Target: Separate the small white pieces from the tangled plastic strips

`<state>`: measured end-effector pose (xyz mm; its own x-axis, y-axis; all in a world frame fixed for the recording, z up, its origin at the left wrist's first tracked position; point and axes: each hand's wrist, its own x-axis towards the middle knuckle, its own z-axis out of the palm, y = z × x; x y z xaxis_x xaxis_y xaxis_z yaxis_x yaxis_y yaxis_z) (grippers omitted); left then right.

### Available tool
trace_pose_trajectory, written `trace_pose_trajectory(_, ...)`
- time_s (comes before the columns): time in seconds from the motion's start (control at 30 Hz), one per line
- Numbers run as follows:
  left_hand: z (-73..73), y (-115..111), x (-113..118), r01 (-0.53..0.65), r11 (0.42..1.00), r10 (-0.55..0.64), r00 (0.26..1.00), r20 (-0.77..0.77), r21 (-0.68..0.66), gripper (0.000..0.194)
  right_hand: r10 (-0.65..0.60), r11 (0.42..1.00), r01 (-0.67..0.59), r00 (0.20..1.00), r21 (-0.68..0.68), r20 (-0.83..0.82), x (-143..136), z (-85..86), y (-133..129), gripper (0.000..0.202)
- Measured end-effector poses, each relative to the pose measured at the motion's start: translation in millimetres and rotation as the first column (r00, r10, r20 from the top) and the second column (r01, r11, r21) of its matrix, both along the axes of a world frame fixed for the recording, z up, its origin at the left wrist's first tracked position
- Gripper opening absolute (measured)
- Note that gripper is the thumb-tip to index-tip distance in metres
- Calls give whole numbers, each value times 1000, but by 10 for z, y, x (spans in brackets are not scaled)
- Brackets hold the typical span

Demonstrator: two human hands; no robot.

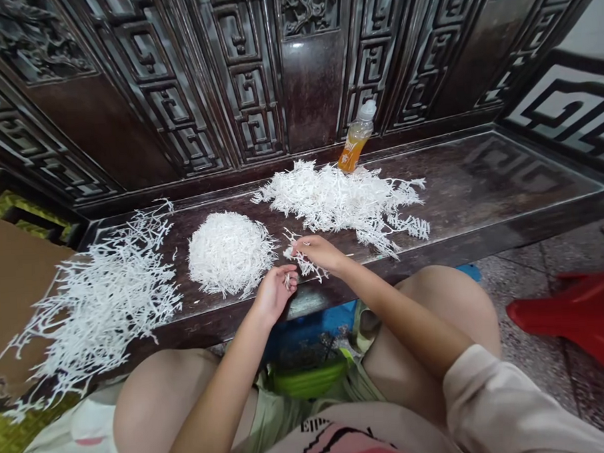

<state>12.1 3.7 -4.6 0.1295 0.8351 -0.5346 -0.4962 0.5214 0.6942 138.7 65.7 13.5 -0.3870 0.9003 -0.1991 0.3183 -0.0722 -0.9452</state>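
Observation:
Near the front edge of the dark wooden bench [454, 173], my right hand [319, 252] pinches a white branched piece [311, 265] that spreads below its fingers. Close beside it on the left, my left hand [279, 291] has its fingers curled around small white bits [287, 280]. A rounded heap of short white pieces [230, 253] lies just left of my hands. Behind and to the right spreads a larger pile of white branched pieces [331, 198]. Bare-looking white branches [109, 298] are piled at the bench's left end.
A bottle of orange drink [357, 137] stands behind the right pile, against the carved backrest [313, 92]. Brown cardboard [19, 292] is at the far left. Below the bench are a green container [309, 380] and, to the right, a red plastic object [576, 315].

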Motion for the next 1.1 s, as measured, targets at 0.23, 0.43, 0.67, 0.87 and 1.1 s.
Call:
trace_pose_trajectory(0.23, 34, -83, 108, 48, 976, 26, 943, -332, 213, 28, 65, 998, -66, 994, -14, -84, -47, 8, -101, 36)
trace_pose_trajectory(0.43, -7, -82, 119, 11, 971, 100, 891, -442, 241, 23, 25, 995, -27, 999, 99, 21, -93, -10, -120, 38)
trace_pose_trajectory(0.67, 47, -96, 239, 24, 936, 168, 847, -505, 352, 22, -103, 973, 75, 988, 217, 117, -34, -16, 5, 37)
trace_pose_trajectory(0.87, 27, -85, 293, -45, 952, 161, 916, -368, 304, 19, -188, 961, 164, 978, 223, 93, -110, -95, -38, 35)
trace_pose_trajectory(1.1, 290, -394, 269, -20, 920, 146, 944, -296, 391, 21, -585, 807, 571, 809, 151, 65, 231, -82, 333, 34)
